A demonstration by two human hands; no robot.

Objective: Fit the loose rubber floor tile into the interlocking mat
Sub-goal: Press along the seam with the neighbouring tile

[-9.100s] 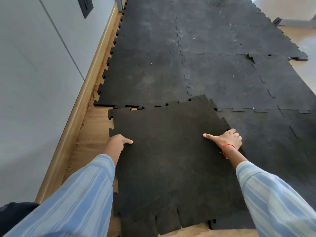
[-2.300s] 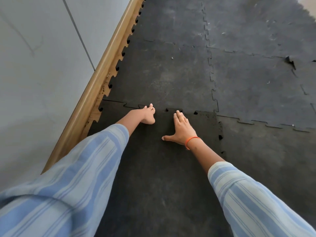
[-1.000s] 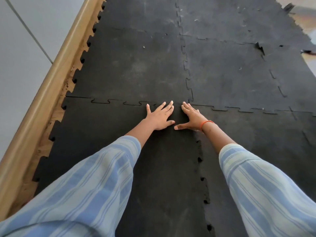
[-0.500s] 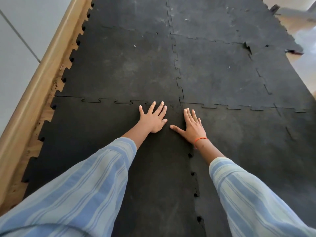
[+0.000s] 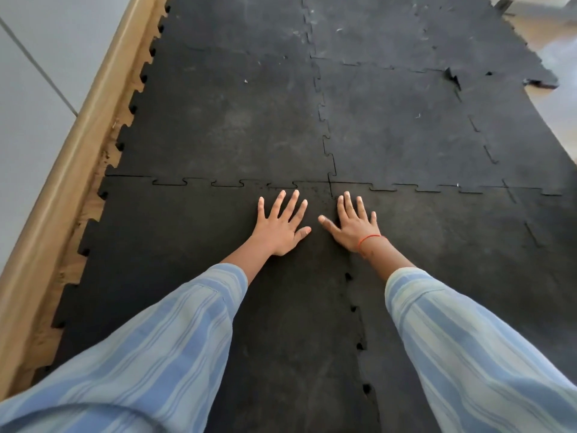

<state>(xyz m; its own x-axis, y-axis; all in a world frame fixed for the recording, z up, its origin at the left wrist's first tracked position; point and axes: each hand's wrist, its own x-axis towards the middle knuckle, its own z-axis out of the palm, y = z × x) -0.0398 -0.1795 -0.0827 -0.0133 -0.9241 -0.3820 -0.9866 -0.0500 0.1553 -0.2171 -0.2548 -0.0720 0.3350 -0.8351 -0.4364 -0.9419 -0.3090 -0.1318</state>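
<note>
The black rubber floor tile (image 5: 175, 245) lies flat at the near left, its far toothed edge meshed with the interlocking mat (image 5: 237, 120) along a puzzle seam. My left hand (image 5: 282, 223) is spread flat, palm down, on the tile's far right corner. My right hand (image 5: 352, 223), with an orange thread at the wrist, is spread flat across the seam onto the neighbouring tile (image 5: 452, 245). Along the tile's right edge, small dark gaps show between the teeth nearer to me. Neither hand holds anything.
A wooden skirting board (image 5: 78, 157) and grey wall (image 5: 28, 89) run along the left, with a strip of bare wooden floor (image 5: 93, 207) beside the mat's teeth. At the far right a tile corner (image 5: 452, 78) is lifted and the mat's edge (image 5: 543, 81) is ragged.
Both hands have slid slightly back from the far seam and spread flatter and wider apart. Over the longer span, the tile went from lying askew over the mat to meshed along its far edge.
</note>
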